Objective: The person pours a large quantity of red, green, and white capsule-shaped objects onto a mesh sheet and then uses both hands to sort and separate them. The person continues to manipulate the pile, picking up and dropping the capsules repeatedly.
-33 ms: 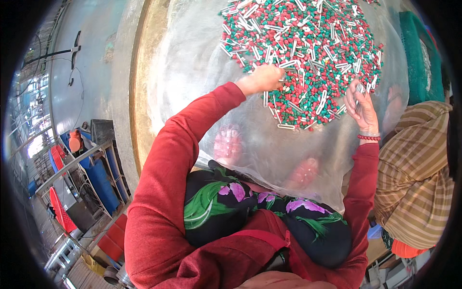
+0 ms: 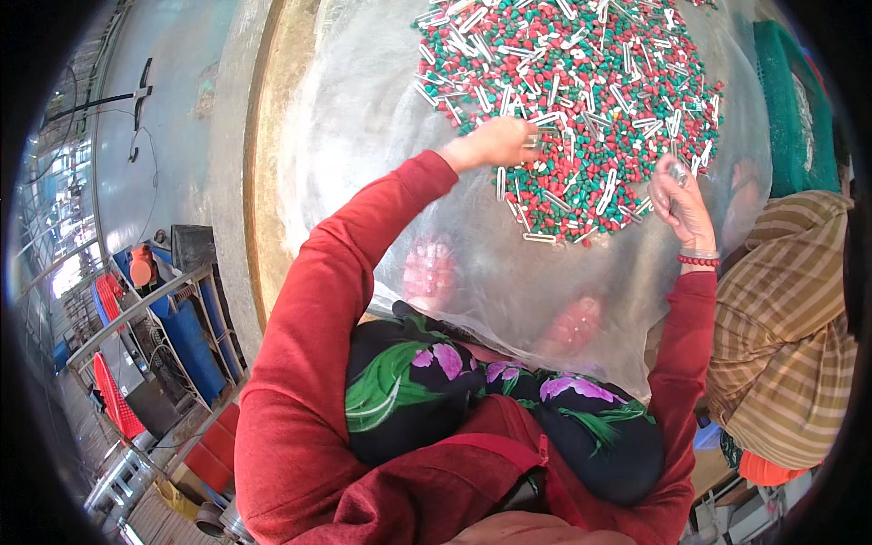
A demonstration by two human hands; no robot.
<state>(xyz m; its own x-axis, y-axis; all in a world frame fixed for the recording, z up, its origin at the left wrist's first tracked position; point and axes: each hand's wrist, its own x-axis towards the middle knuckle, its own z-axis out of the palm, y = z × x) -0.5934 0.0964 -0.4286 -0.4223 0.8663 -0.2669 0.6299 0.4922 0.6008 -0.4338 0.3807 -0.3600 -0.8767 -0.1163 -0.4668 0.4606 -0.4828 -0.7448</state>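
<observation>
A wide pile of small red, green and white pieces [image 2: 581, 100] lies on a translucent sheet, mixed with many long white loop-shaped clips [image 2: 607, 193]. At the pile's left edge is my left hand [image 2: 498, 143], blurred, its fingers closed together. A pale piece shows by its fingertips, but whether they grip it I cannot make out. My right hand [image 2: 683, 204] is over the right edge, palm partly turned up, fingers curled round a few silvery loop-shaped clips [image 2: 677, 171]. A red bead bracelet circles that wrist.
The translucent sheet [image 2: 363, 118] spreads under the pile and over my feet. A green mesh-covered container [image 2: 779, 109] stands at the right, above a brown striped cloth [image 2: 781, 318]. A raised ledge [image 2: 259, 163] runs along the left, with a rack of blue panels [image 2: 195, 336] beyond.
My left hand has drawn back slightly to the left. My right hand has shifted a little, its fingers still curled round the silvery clips.
</observation>
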